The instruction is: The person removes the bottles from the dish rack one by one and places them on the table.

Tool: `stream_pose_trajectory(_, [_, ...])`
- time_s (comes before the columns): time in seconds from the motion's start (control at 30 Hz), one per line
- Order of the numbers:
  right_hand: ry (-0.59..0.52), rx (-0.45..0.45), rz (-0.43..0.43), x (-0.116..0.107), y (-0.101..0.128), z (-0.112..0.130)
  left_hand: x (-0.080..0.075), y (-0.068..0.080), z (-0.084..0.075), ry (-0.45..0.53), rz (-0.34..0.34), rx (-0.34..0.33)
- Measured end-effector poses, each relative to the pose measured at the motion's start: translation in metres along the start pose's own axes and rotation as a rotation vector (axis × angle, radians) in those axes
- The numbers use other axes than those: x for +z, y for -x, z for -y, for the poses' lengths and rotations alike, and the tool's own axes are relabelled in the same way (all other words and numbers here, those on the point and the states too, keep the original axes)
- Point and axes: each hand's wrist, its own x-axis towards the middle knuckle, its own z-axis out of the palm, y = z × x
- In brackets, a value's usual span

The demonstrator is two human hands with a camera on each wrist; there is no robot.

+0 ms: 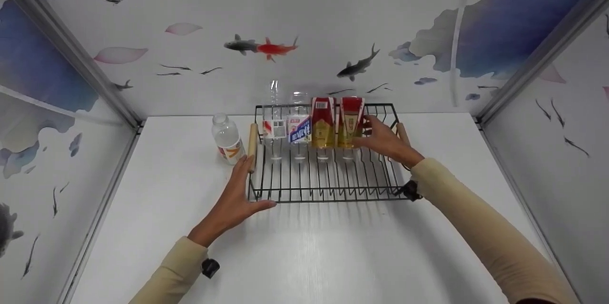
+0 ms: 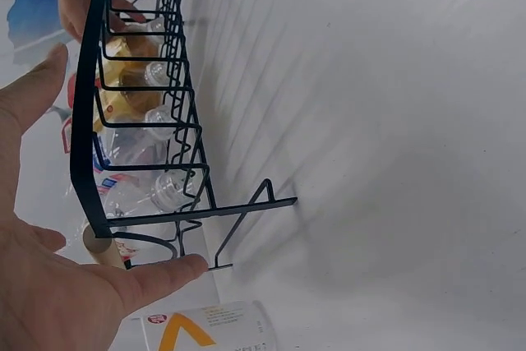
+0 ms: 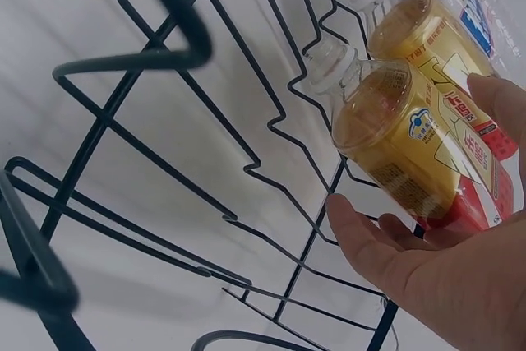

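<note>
A black wire rack [image 1: 328,190] with wooden side handles holds several clear bottles neck-down in a row. Two have red-and-gold sleeves: the right-end bottle [image 1: 351,123] and its neighbor [image 1: 323,125]. To their left are a blue-and-white-labelled bottle [image 1: 299,128] and a bottle with a white label [image 1: 274,129]. My right hand [image 1: 386,140] is loosely around the right-end bottle, thumb in front; in the right wrist view its index finger [image 3: 362,240] stands apart from the bottle. With fingers straight and thumb spread, my left hand [image 1: 230,199] is at the left wooden handle [image 1: 252,147].
A clear bottle [image 1: 227,137] with a white-and-orange label stands upright on the white table [image 1: 304,256], just left of the rack. Printed panels with fish surround the table at the back and both sides.
</note>
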Motion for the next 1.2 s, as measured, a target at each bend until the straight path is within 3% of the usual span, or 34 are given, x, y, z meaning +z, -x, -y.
stream_pose_trajectory(0.43, [-0.058, -0.010, 0.027, 0.002, -0.007, -0.004, 0.007, 0.000, 0.006, 0.028, -0.025, -0.021])
stream_pose_trajectory(1.2, [-0.109, 0.078, 0.057, 0.006, -0.014, -0.003, 0.009, -0.003, 0.009, 0.103, -0.048, -0.070])
